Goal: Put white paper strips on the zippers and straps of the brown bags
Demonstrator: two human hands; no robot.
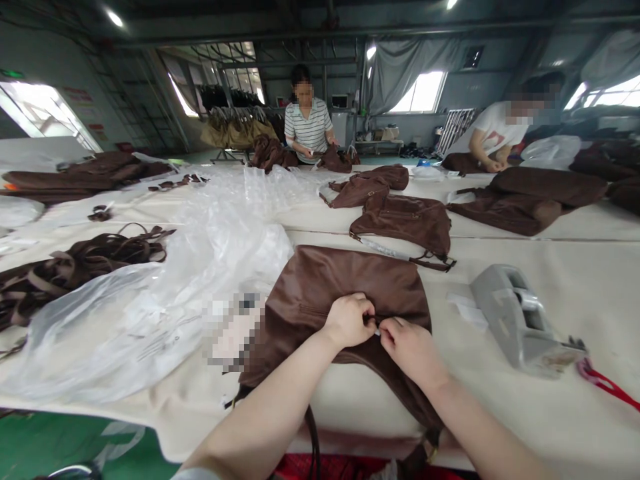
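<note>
Brown bag (350, 277) lies beneath the left hand (350, 320) and right hand (407, 343), their curled fingers close together over it; whether either grips anything, I cannot tell. Around it spreads a cream-covered table (585, 280); beyond are a striped-shirted person (307, 123) and a bright window (420, 92).

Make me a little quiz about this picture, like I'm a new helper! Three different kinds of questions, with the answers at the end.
1. What grey thing stands on the table, just right of the nearest brown bag?
A) a kettle
B) a tape dispenser
C) a hammer

2. True or false: the left grip and right grip are at opposite ends of that bag.

3. How many other people can you see?

Key:
1. B
2. False; they are close together, near its middle.
3. Two: one in a striped shirt, one in a white shirt.
</note>
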